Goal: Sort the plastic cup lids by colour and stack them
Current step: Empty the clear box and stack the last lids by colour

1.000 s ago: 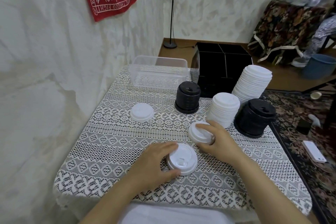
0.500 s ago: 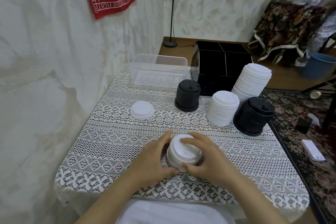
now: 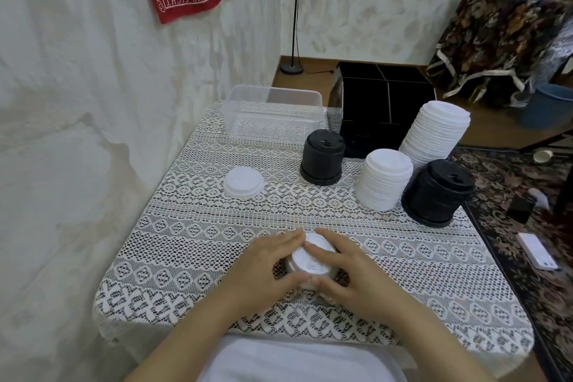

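Note:
Near the table's front edge, a small stack of white lids (image 3: 311, 260) sits between my two hands. My left hand (image 3: 263, 270) grips its left side, fingers and thumb curled round the rim. My right hand (image 3: 350, 273) grips the right side the same way. A single white lid (image 3: 243, 182) lies alone at the left. Behind stand a black lid stack (image 3: 322, 156), a short white stack (image 3: 384, 178), a tall leaning white stack (image 3: 434, 133) and a second black stack (image 3: 438, 192).
A clear plastic tub (image 3: 273, 113) and a black divided box (image 3: 384, 108) stand at the far end of the lace-covered table (image 3: 192, 245). A wall runs close along the left. A white device (image 3: 538, 250) lies on the patterned carpet at right.
My right hand carried a white lid from the middle of the table onto the lid under my left hand. Both hands now close round the small stack.

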Demonstrator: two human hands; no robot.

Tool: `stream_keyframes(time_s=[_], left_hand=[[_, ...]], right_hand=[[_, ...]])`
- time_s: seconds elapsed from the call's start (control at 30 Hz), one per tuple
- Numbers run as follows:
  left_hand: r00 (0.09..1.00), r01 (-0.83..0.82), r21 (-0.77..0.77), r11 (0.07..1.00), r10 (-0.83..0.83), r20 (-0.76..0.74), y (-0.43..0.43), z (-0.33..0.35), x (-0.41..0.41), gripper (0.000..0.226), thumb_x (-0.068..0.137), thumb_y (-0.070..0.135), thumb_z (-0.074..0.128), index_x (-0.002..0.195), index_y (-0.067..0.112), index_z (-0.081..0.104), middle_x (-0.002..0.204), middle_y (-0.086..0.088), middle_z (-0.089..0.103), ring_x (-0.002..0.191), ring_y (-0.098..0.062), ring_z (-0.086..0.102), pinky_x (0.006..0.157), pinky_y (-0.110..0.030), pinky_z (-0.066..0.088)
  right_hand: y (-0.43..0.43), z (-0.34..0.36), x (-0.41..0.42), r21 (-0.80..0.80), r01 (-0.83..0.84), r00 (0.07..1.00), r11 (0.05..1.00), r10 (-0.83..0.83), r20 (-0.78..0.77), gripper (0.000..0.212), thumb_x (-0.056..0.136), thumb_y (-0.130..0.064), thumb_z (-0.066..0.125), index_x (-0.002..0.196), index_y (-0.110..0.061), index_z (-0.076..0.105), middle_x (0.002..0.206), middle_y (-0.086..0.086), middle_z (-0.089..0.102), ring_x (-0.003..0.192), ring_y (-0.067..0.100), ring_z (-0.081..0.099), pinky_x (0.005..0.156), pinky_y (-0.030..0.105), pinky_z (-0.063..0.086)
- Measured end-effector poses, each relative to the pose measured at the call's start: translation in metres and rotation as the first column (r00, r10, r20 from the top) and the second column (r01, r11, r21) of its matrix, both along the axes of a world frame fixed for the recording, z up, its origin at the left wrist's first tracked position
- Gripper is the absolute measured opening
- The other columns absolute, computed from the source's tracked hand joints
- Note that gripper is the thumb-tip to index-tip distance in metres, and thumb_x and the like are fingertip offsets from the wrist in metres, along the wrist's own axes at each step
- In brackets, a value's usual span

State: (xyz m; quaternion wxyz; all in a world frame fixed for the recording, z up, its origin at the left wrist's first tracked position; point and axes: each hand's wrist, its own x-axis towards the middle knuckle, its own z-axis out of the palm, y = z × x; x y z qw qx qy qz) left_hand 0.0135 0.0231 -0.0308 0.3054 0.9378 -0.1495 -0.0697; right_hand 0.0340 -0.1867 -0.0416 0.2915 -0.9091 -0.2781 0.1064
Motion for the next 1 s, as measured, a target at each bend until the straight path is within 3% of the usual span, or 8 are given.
stream_keyframes(time_s=[0.07,0.27,0.4,0.47,0.6,0.73,0.9,1.0], left_hand=[[1.000,-0.007,0.000,1.000,0.007,0.018,0.000,-0.002,0.001,0.069,0.088,0.056,0.055,0.145,0.043,0.020,0.144,0.035,0.014,0.132,0.010,0.013,0.117,-0.027,0.009],[0.999,0.033,0.013,0.999,-0.033,-0.012,0.007,0.000,0.008,0.065,0.086,0.051,0.062,0.144,0.042,0.033,0.143,0.034,0.026,0.132,0.008,0.022,0.116,-0.029,0.018],[0.964,-0.221,-0.191,0.956,0.244,0.105,0.033,0.012,0.038,0.048,0.092,0.031,0.061,0.138,0.031,0.047,0.145,0.015,0.041,0.134,-0.004,0.033,0.114,-0.037,0.029],[0.917,-0.338,-0.151,0.929,0.361,0.171,0.053,0.014,0.063,0.053,0.092,0.021,0.061,0.142,0.022,0.043,0.152,0.005,0.033,0.140,-0.014,0.028,0.117,-0.040,0.023],[0.923,-0.383,0.017,0.924,0.382,0.041,0.078,0.010,0.104,0.072,0.089,0.018,0.062,0.152,0.022,0.027,0.161,0.001,0.011,0.146,-0.027,0.016,0.117,-0.049,0.019],[0.939,-0.343,0.000,0.940,0.342,-0.031,0.083,0.011,0.117,0.071,0.086,0.020,0.067,0.148,0.014,0.034,0.153,-0.008,0.031,0.135,-0.028,0.034,0.109,-0.044,0.038],[0.935,-0.354,0.102,0.930,0.350,0.050,0.075,0.013,0.115,0.082,0.066,0.044,0.085,0.133,0.016,0.047,0.130,-0.003,0.043,0.121,-0.021,0.039,0.100,-0.038,0.037],[0.955,-0.290,0.097,0.952,0.295,-0.036,0.074,0.011,0.111,0.073,0.069,0.022,0.081,0.130,0.017,0.043,0.141,-0.001,0.037,0.125,-0.022,0.039,0.100,-0.039,0.042]], right_hand=[[0.000,0.001,-0.001,-0.003,0.000,1.000,1.000,0.000,0.016,0.077,0.076,-0.076,0.042,0.145,-0.044,0.033,0.156,-0.021,0.016,0.140,-0.005,0.014,0.112,0.014,0.013],[0.000,-0.004,0.000,-0.012,0.001,0.999,1.000,0.000,0.041,0.069,0.078,-0.067,0.054,0.141,-0.047,0.035,0.149,-0.029,0.015,0.136,-0.009,0.017,0.106,0.006,0.011],[-0.002,-0.007,-0.003,-0.051,0.013,0.996,0.999,-0.009,0.086,0.065,0.085,-0.054,0.064,0.142,-0.053,0.032,0.148,-0.035,0.008,0.132,-0.013,0.012,0.104,0.007,0.008],[-0.002,-0.008,-0.003,-0.067,0.016,0.995,0.998,-0.009,0.100,0.064,0.086,-0.055,0.062,0.142,-0.053,0.031,0.150,-0.033,0.006,0.133,-0.013,0.011,0.106,0.010,0.010],[-0.001,-0.008,-0.004,-0.054,0.021,0.996,0.998,-0.016,0.092,0.065,0.086,-0.055,0.063,0.143,-0.051,0.032,0.151,-0.031,0.008,0.135,-0.010,0.012,0.110,0.014,0.010],[-0.002,-0.008,-0.004,-0.042,0.021,0.995,0.999,-0.017,0.094,0.064,0.086,-0.055,0.062,0.143,-0.051,0.033,0.150,-0.032,0.010,0.137,-0.007,0.015,0.113,0.019,0.015],[-0.004,-0.010,-0.003,-0.035,0.030,0.995,0.999,-0.026,0.097,0.064,0.086,-0.056,0.062,0.142,-0.052,0.033,0.152,-0.031,0.012,0.137,-0.008,0.015,0.113,0.018,0.014],[-0.003,-0.010,-0.003,-0.035,0.026,0.996,0.999,-0.023,0.091,0.064,0.086,-0.056,0.062,0.143,-0.051,0.033,0.153,-0.029,0.013,0.137,-0.007,0.016,0.113,0.018,0.013]])
